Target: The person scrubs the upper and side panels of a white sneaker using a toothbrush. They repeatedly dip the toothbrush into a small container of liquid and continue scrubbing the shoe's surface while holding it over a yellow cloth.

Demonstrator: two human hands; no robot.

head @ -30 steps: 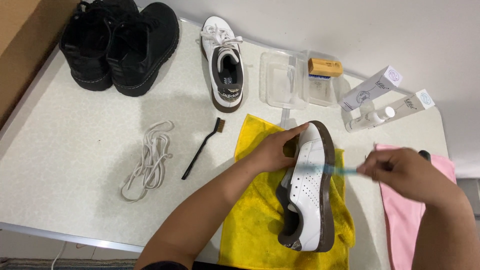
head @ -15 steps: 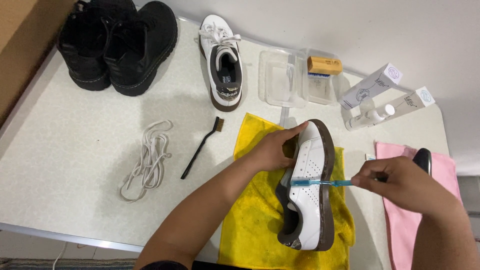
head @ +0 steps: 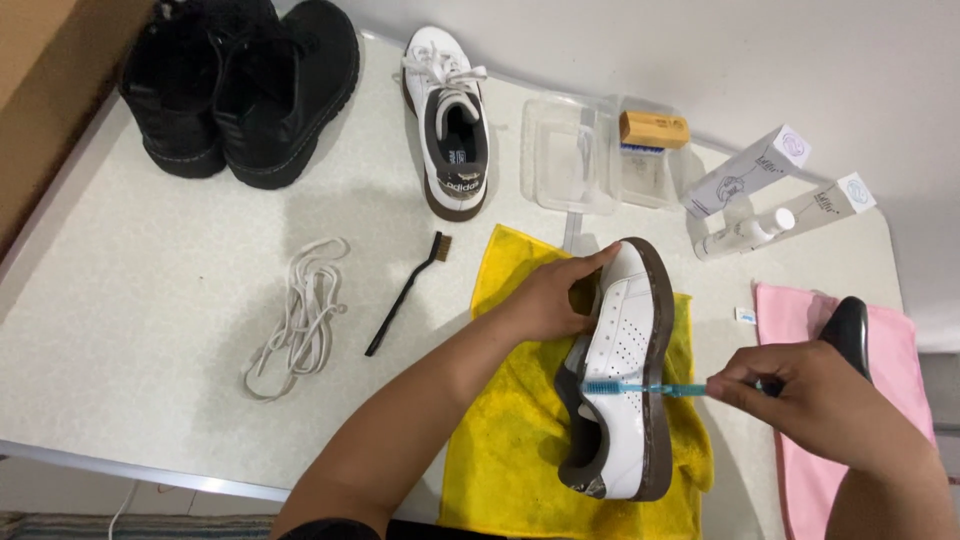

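A white sneaker (head: 625, 345) with a dark brown sole lies on its side on a yellow cloth (head: 510, 430). My left hand (head: 548, 295) grips it at the heel opening and holds it steady. Pinched in my right hand (head: 815, 400) is a thin blue toothbrush (head: 645, 388), its bristle head resting across the sneaker's white upper. Its matching white sneaker (head: 448, 120) stands upright farther back, laces in.
A pair of black boots (head: 240, 85) sits at the back left. Loose white laces (head: 300, 315) and a small black brush (head: 405, 293) lie left of the cloth. Clear plastic trays (head: 570, 160), a wooden brush (head: 653, 130), boxes and a small bottle (head: 745, 232) stand behind. A pink cloth (head: 800, 320) lies right.
The toothbrush has slid down the sneaker's side toward the toe end, my right hand moving with it. My left hand has kept its hold.
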